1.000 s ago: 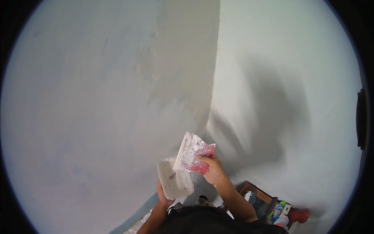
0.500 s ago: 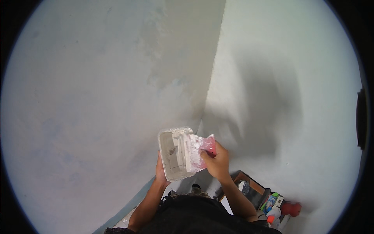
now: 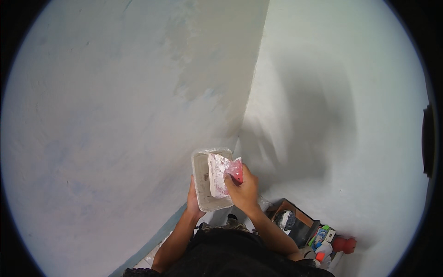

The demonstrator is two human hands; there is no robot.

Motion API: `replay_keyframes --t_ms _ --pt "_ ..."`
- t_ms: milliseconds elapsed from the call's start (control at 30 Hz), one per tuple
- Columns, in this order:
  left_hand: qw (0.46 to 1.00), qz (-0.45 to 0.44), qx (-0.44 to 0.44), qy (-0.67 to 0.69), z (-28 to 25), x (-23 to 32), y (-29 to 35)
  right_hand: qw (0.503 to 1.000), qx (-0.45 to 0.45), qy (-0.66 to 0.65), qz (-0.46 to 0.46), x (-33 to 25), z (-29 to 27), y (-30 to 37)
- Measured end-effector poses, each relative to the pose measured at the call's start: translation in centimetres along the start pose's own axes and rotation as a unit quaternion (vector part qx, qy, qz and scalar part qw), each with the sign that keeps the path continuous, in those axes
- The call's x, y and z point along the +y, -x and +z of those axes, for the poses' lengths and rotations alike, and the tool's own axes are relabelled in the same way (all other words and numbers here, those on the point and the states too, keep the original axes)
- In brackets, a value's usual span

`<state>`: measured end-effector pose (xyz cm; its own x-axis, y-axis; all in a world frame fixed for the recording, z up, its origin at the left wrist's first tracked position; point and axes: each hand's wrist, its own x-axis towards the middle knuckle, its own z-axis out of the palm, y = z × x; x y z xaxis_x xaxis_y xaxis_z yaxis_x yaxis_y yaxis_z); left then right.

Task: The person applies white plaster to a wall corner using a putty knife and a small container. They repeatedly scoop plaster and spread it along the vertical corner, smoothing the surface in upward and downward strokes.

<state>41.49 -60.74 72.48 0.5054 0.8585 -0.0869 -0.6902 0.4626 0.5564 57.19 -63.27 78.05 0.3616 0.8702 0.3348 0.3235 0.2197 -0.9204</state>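
The left hand (image 3: 194, 203) grips the tray (image 3: 205, 182) from beneath, just below the wall corner (image 3: 249, 92). The right hand (image 3: 242, 191), closed on the scraper (image 3: 224, 173), presses its blade into the tray. Judged progress: filler loading; a bare patch left of the corner remains uncoated.

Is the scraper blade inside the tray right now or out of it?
In. The scraper, gripped by the right hand, lies across the tray opening, which the left hand holds from below.
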Motion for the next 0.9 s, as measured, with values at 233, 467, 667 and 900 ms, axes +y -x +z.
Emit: replay_keyframes --t_ms 233,467,667,900 --pt "1.000 0.005 0.015 0.022 0.0 -0.6 -0.5 0.999 -0.032 0.023 0.034 1.1 -0.1 0.2" --pt "0.999 0.030 0.008 -0.033 -1.9 -0.6 -1.6 0.997 -0.019 -0.018 0.078 2.7 2.3 0.9" --pt "0.994 0.088 0.050 -0.049 -5.7 -1.2 -2.7 0.988 0.017 -0.102 0.116 5.1 5.6 2.0" --pt "0.989 0.106 0.098 -0.013 -8.3 0.1 -1.5 0.938 0.062 -0.256 0.226 7.1 7.8 2.6"
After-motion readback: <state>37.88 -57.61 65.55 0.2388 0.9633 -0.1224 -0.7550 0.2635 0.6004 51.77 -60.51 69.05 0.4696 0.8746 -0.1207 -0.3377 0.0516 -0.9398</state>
